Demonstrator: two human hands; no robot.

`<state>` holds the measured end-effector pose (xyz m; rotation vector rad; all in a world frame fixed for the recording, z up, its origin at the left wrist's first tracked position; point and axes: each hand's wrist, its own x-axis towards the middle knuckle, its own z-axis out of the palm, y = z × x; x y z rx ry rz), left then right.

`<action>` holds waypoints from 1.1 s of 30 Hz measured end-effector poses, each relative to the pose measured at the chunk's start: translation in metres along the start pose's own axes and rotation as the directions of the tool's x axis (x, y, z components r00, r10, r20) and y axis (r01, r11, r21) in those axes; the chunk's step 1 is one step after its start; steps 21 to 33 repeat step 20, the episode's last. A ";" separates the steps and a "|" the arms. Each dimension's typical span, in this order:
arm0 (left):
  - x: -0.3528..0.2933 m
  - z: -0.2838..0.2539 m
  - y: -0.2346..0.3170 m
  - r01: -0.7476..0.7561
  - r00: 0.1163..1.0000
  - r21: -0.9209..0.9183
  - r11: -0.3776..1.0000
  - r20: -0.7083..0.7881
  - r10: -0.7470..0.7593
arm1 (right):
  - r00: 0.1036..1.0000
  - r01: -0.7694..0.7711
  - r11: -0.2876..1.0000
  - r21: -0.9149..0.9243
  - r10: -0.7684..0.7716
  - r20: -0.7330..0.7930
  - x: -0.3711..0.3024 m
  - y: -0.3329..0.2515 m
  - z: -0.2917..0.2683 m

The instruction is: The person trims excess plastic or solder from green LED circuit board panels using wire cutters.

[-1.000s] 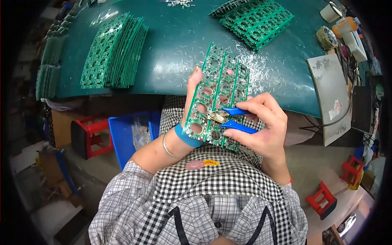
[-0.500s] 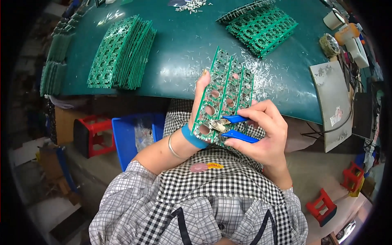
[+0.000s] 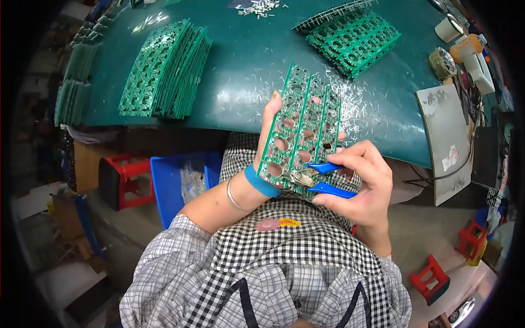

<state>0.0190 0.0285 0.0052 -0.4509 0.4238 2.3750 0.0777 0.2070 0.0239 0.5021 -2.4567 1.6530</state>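
My left hand [image 3: 268,123] supports a green circuit board panel [image 3: 299,117] from beneath, its thumb along the left edge and fingers showing through the round holes. The panel is tilted over my lap at the table's front edge. In my right hand [image 3: 363,183] is a pair of blue-handled cutting pliers [image 3: 332,189], held between thumb and fingers with the handles spread. The metal jaws lie at the panel's lower part, beside a round hole. Whether they grip a lead is too small to tell.
Green board stacks stand at the table's left [image 3: 158,71] and back right [image 3: 355,44]. Cut lead bits [image 3: 355,106] litter the green table [image 3: 235,71]. A grey panel [image 3: 445,142] leans at the right edge. A blue bin [image 3: 164,186] and red stool [image 3: 126,180] are below left.
My right hand has shifted slightly right with the pliers, and their jaws have moved a little right across the lower part of the panel. The left hand and panel stay nearly still.
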 end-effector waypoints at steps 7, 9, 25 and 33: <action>0.004 0.002 0.001 -0.018 1.000 0.034 0.999 -0.009 0.018 | 0.999 0.042 0.999 -0.025 -0.042 -0.003 0.003 -0.005 0.005; 0.004 0.007 0.001 -0.007 1.000 -0.001 1.000 -0.018 0.007 | 0.999 0.053 0.997 -0.052 -0.054 -0.007 0.004 -0.004 0.005; 0.017 -0.021 0.035 -0.372 0.926 0.504 0.780 0.267 0.269 | 0.945 -0.040 0.996 -0.085 0.010 -0.327 0.003 0.036 -0.016; 0.017 -0.021 0.035 -0.372 0.926 0.504 0.780 0.267 0.269 | 0.945 -0.040 0.996 -0.085 0.010 -0.327 0.003 0.036 -0.016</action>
